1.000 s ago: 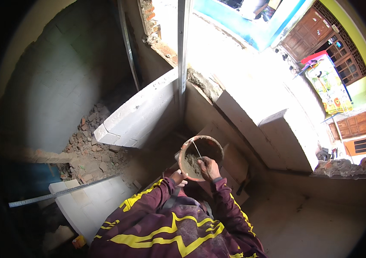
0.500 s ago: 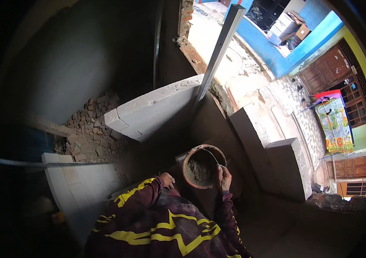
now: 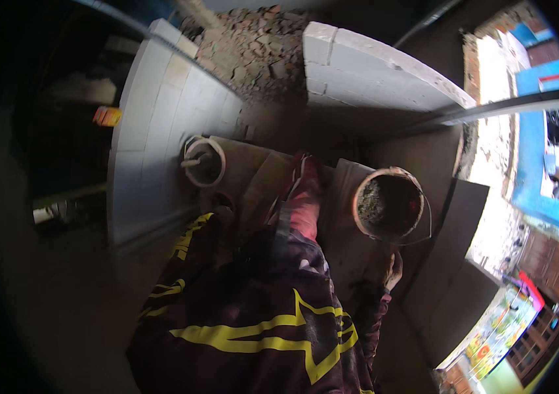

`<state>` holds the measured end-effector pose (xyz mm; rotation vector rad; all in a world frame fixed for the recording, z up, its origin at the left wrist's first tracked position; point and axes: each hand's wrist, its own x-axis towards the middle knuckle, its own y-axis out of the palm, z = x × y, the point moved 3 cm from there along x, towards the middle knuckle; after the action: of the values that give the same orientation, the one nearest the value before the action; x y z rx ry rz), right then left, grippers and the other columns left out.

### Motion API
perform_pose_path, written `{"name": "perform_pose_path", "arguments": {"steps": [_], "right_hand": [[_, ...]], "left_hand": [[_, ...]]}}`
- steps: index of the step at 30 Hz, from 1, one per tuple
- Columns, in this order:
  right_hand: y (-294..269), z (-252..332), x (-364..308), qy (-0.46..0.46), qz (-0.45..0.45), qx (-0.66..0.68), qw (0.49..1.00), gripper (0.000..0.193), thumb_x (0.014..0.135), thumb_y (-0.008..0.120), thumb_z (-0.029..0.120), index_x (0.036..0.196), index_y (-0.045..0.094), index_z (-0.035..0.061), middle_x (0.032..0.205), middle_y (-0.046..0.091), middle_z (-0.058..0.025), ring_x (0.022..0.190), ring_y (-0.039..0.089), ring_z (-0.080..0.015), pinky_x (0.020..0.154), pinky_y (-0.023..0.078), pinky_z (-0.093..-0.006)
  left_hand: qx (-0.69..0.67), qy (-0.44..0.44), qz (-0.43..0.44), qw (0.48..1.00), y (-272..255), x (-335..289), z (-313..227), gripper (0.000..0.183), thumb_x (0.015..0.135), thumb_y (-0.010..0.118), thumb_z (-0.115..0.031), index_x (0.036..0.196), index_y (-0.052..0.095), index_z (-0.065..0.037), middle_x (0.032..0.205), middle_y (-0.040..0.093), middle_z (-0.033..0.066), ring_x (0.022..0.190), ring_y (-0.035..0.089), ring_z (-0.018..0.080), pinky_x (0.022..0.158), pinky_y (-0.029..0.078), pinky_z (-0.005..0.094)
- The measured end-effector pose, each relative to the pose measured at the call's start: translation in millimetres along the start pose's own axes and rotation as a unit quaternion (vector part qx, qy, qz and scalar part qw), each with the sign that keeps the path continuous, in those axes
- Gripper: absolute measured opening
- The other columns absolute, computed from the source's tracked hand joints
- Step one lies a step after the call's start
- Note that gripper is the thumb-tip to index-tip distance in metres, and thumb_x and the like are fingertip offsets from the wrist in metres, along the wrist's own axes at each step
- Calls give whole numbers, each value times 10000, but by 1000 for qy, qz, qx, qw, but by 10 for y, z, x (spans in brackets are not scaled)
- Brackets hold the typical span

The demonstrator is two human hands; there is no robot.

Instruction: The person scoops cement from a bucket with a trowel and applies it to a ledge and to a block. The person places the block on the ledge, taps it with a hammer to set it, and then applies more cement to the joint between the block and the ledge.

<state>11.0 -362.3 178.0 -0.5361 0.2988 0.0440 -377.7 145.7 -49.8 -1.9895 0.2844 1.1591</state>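
Note:
A round bucket (image 3: 360, 209) with grey mortar (image 3: 380, 202) in it stands on a pale board or block to the right of my leg. Its thin wire handle (image 3: 430, 226) hangs down over the near right side. Just below the bucket's near rim is my right hand (image 3: 390, 268), slightly blurred, its fingers apart and off the handle. On the left, my left hand (image 3: 225, 215) is in shadow close to a second, smaller bucket (image 3: 219, 172); its fingers are too dark to make out. A stick-like handle (image 3: 191, 162) leans in that smaller bucket.
A low pale block wall (image 3: 155, 131) rises on the left, another block wall (image 3: 378, 72) ahead. Rubble (image 3: 253, 49) lies between them at the back. A metal post (image 3: 516, 105) slants across the right, beside a window-like opening. Grey blocks (image 3: 456, 289) stand below that opening.
My view has swung left and down. The mortar bucket has been set down and its handle let go by my right hand. My left hand has moved toward the smaller bucket, now in view.

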Motion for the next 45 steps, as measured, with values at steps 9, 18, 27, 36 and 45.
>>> {"name": "perform_pose_path", "arguments": {"steps": [9, 18, 27, 36, 45], "right_hand": [[14, -241, -508, 85, 68, -37, 993, 449, 1001, 587, 375, 1248, 602, 0, 799, 645, -53, 685, 601, -119, 596, 502, -262], [508, -853, -1213, 22, 366, -178, 913, 222, 972, 563, 159, 1111, 668, 22, 857, 691, -113, 778, 676, -201, 701, 537, -327], [1116, -335, -1048, 100, 420, -271, 860, 280, 955, 582, 245, 1098, 668, 19, 800, 714, -157, 721, 713, -233, 680, 565, -357], [1881, -693, -947, 59, 383, -370, 844, 274, 926, 634, 251, 1115, 655, 54, 832, 702, -141, 712, 685, -251, 653, 541, -377], [2288, -1057, -698, 93, 405, -394, 820, 276, 928, 646, 265, 1117, 658, 64, 862, 705, -134, 760, 687, -246, 693, 548, -378]], "left_hand": [[-237, -53, -57, 968, 733, -832, -865, 265, 840, 698, -325, 855, 722, -62, 827, 712, 126, 769, 687, 281, 697, 532, 413], [-590, -207, -20, 780, 504, -788, -662, 317, 933, 655, -335, 979, 717, -27, 854, 710, 93, 706, 657, 177, 658, 543, 345], [-470, -400, -89, 782, 330, -646, 327, 670, 844, 746, -299, 1400, 483, -36, 1222, 645, 204, 1045, 641, 295, 898, 513, 378], [-106, -487, -303, 812, -618, 770, 2831, 845, 782, 701, -73, 1526, 307, -150, 1622, 223, 151, 1381, 400, 408, 1066, 440, 505], [58, -439, -86, 892, -814, 1887, 3769, 797, 849, 699, -256, 1546, 315, -199, 1482, 427, 144, 1314, 470, 360, 1026, 473, 479]]}}
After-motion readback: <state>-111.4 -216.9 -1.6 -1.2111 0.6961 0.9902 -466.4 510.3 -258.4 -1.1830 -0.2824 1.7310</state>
